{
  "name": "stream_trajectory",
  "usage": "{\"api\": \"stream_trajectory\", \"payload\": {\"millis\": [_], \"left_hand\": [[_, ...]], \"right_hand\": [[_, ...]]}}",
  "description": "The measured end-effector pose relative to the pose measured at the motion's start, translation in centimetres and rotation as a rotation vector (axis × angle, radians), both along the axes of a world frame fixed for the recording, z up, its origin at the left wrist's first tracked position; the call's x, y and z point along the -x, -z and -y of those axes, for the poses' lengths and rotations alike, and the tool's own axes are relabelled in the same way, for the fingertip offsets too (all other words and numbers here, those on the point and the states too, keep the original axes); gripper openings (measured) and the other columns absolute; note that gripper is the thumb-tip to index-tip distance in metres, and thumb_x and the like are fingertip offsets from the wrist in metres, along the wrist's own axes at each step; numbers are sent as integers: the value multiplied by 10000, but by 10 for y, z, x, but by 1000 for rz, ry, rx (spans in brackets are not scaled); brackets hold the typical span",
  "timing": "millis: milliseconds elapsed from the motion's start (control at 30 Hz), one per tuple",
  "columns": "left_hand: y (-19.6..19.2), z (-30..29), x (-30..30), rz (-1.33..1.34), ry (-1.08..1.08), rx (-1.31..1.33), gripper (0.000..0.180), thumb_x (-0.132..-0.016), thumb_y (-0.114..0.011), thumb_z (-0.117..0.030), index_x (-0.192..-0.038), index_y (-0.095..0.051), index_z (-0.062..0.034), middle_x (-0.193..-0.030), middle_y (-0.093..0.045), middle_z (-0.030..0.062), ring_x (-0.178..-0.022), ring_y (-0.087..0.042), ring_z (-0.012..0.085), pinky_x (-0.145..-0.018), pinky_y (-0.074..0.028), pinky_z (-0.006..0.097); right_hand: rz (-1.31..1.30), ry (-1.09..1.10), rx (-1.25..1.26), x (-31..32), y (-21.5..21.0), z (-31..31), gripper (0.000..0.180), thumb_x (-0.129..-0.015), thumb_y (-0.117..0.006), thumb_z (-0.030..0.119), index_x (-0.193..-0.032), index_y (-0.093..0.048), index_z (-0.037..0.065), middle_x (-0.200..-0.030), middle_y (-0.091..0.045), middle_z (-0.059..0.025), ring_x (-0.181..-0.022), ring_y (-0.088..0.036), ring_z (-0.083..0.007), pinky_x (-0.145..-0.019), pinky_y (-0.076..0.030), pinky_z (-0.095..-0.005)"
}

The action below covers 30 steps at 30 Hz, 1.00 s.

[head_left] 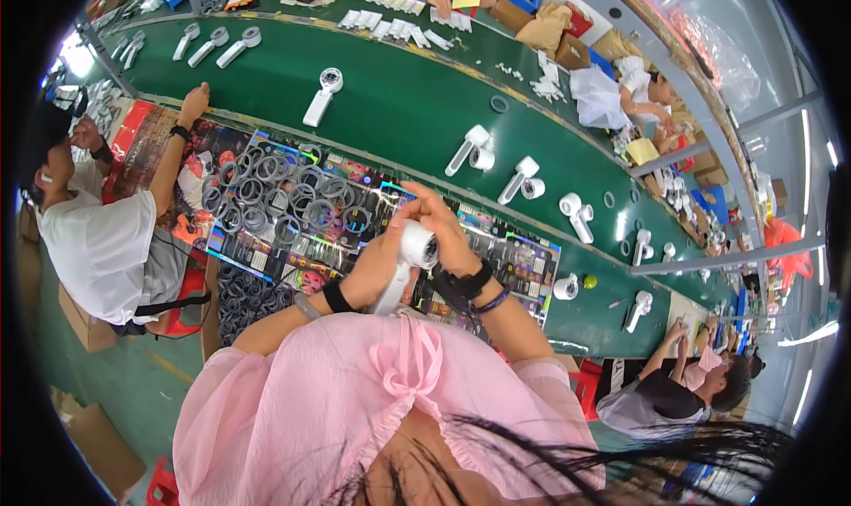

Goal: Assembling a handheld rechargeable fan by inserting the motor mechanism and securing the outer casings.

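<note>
Above the sheet-covered table (523,262), directly in front of the wearer's chest, a white handheld device (413,245) is held clear of the loose parts. Its rounded head is uppermost, with a dark circular face directed to the right; the handle slants down and to the left. The left hand (378,258) grasps the device at the side of the head. The right hand (453,242) is curved about the opposite side, fingers arched near the top of the head (whether it grips or only steadies the unit cannot be told, as the contact is partly hidden). Both wrists carry black bands.

To the left of the hands, grey rings (316,212) lie in an overlapping heap on the table. Below this heap, beside the near edge, is a second mass of darker rings (248,300).

Beyond the table runs a green conveyor belt (399,120), which carries further white devices (331,81), spaced apart, and a single dark ring (499,105). To the right, a white round part (566,287) stands just beside a small green object (589,282). At left, a co-worker (111,240) in a white shirt extends an arm toward the belt.
</note>
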<state>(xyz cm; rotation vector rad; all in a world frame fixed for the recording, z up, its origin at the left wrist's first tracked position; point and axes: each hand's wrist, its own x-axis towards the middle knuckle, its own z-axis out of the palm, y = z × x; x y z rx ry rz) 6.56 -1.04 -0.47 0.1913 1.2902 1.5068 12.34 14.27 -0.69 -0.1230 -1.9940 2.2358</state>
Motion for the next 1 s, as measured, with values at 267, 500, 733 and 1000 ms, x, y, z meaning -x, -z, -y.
{"api": "stream_trajectory", "payload": {"millis": [267, 500, 733, 1000], "left_hand": [[-9, -10, 7, 116, 51, -76, 629, -967, -222, -636, -1175, -534, -130, -620, -574, 43, -457, -567, 149, -409, -482, 283], [8, -21, -2, 174, 151, 2, 713, -908, -229, -728, -900, -566, -99, -615, -568, 39, -464, -563, 152, -419, -482, 295], [23, -23, -12, 336, 161, 89, 738, -873, -254, -768, -903, -565, -99, -612, -570, 45, -465, -570, 185, -423, -491, 333], [41, -36, 3, 332, 47, 163, 653, -916, -283, -706, -976, -565, -120, -637, -578, 62, -494, -585, 213, -454, -528, 372]], "right_hand": [[44, 148, -202, -5, -20, -7, 519, -1005, -370, 433, -1238, -544, 2, -1047, -642, -135, -946, -606, -199, -853, -469, -337], [225, 129, -377, -8, -13, -10, 621, -1022, -332, 468, -945, -690, -33, -804, -693, -102, -714, -624, -181, -700, -486, -318], [89, 277, -523, -8, 19, -6, 506, -979, -332, 301, -756, -678, 7, -760, -676, -161, -686, -631, -349, -704, -484, -410], [302, 358, -579, 12, 52, -13, 544, -970, -326, 371, -729, -681, 36, -705, -656, -169, -697, -629, -369, -682, -472, -434]]}}
